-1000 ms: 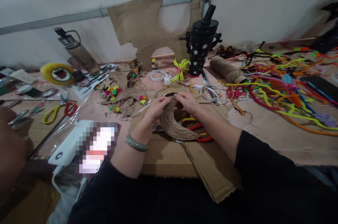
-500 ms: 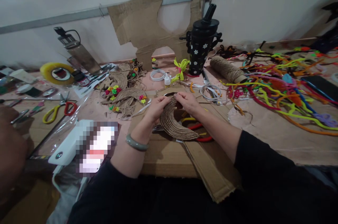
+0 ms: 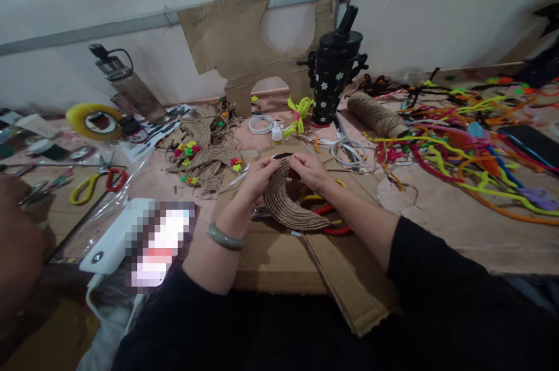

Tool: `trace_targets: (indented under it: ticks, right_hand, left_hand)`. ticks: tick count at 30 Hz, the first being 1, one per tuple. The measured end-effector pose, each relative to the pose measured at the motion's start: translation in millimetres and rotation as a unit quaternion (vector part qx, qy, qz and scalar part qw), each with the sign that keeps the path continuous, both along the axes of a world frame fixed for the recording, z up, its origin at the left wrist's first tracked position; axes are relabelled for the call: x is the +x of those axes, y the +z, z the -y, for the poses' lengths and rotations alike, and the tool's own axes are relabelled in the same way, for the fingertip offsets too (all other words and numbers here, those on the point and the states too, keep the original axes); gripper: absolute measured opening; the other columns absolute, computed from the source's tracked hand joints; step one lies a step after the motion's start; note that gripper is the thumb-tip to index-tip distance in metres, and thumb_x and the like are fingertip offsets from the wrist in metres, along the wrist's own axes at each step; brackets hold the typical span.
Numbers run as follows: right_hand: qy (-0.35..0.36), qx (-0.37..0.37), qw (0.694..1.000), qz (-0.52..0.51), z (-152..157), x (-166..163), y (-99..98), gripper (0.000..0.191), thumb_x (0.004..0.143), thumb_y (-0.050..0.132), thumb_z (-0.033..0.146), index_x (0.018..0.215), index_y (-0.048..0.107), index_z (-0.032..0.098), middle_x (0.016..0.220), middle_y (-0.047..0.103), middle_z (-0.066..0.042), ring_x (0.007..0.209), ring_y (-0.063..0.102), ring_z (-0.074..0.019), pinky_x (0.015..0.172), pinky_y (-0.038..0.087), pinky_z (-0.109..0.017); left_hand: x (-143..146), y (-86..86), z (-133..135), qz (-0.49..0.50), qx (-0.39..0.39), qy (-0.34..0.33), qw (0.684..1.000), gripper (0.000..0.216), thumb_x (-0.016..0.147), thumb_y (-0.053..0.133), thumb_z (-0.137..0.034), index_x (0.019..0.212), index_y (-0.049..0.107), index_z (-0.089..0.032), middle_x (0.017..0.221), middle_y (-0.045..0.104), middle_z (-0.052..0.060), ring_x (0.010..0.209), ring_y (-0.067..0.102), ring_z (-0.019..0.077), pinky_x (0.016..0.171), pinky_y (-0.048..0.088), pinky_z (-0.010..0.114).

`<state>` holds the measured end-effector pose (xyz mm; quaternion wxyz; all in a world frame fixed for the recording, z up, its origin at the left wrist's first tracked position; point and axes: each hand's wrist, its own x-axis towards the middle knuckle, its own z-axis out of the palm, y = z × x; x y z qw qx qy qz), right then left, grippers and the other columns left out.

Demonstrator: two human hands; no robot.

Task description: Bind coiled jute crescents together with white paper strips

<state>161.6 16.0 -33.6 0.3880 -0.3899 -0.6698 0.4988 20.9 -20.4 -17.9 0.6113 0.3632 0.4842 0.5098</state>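
Observation:
A crescent-shaped piece wrapped in brown twine [image 3: 286, 205] is held up over a sheet of cardboard [image 3: 279, 254] in front of me. My left hand [image 3: 258, 177] pinches its upper tip from the left, a grey-green bangle on that wrist. My right hand [image 3: 311, 170] is closed on the same tip from the right. Red and yellow pipe cleaners [image 3: 325, 214] lie under the crescent.
Finished twine crescents with bright pom-poms [image 3: 205, 152] lie behind left. A black flowered tumbler [image 3: 334, 77], a twine spool [image 3: 375, 115], a glue bottle [image 3: 276, 133], a big tangle of pipe cleaners [image 3: 471, 144], red-and-yellow scissors [image 3: 96, 183], yellow tape [image 3: 94, 120] and a white device [image 3: 117, 237] surround me.
Both hands have shifted only slightly at the crescent's tip; the crescent stays in place.

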Motion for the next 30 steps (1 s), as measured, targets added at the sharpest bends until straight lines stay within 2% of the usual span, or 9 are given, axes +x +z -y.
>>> trace_targets:
  ticks: [9,14,20,25,30]
  right_hand:
    - [-0.028,0.01,1.0,0.01,0.0,-0.7,0.1,0.029,0.079,0.046,0.036,0.056,0.046,0.018,0.048,0.044,0.004,0.045,0.042,-0.0078,0.046,0.033,-0.022]
    - [-0.027,-0.017,0.999,-0.013,-0.8,-1.4,-0.1,0.029,0.079,0.047,0.036,0.057,0.045,0.019,0.049,0.044,0.004,0.044,0.042,-0.0077,0.045,0.034,-0.022]
    - [-0.007,-0.033,0.999,0.003,0.2,0.1,2.2,0.028,0.078,0.047,0.036,0.056,0.046,0.018,0.049,0.046,0.003,0.044,0.043,-0.0072,0.044,0.033,-0.021]
    - [-0.021,-0.008,0.999,0.032,-1.7,0.5,-1.8,0.029,0.076,0.048,0.039,0.056,0.047,0.018,0.049,0.047,0.003,0.045,0.044,-0.0079,0.045,0.033,-0.021]
    - [-0.022,-0.03,0.999,0.001,0.9,-1.5,3.6,0.028,0.075,0.05,0.038,0.055,0.045,0.019,0.046,0.044,0.005,0.043,0.042,-0.0074,0.043,0.033,-0.021]
  left_hand:
    - [-3.2,-5.4,-2.1,-0.002,0.005,-0.019,1.0,0.029,0.057,0.078,-0.035,0.07,0.066,-0.012,0.063,0.065,0.0,0.055,0.055,0.0083,0.053,0.041,0.02]
    - [-3.5,-5.6,-2.5,-0.002,0.0,-0.028,1.0,0.03,0.056,0.079,-0.035,0.07,0.066,-0.012,0.066,0.066,0.002,0.057,0.056,0.0095,0.055,0.043,0.022]
    - [-3.1,-6.3,-2.9,-0.015,0.0,-0.029,0.999,0.027,0.058,0.077,-0.034,0.067,0.064,-0.012,0.062,0.063,0.001,0.053,0.054,0.0084,0.053,0.04,0.021]
    - [-3.4,-8.2,-3.1,-0.025,0.009,-0.026,0.999,0.024,0.059,0.076,-0.032,0.066,0.063,-0.013,0.061,0.061,-0.001,0.053,0.052,0.0072,0.052,0.039,0.02]
    - [-2.4,-7.2,-2.3,-0.016,-0.004,-0.028,0.999,0.025,0.06,0.076,-0.033,0.067,0.063,-0.013,0.06,0.061,0.0,0.052,0.052,0.008,0.052,0.04,0.021]
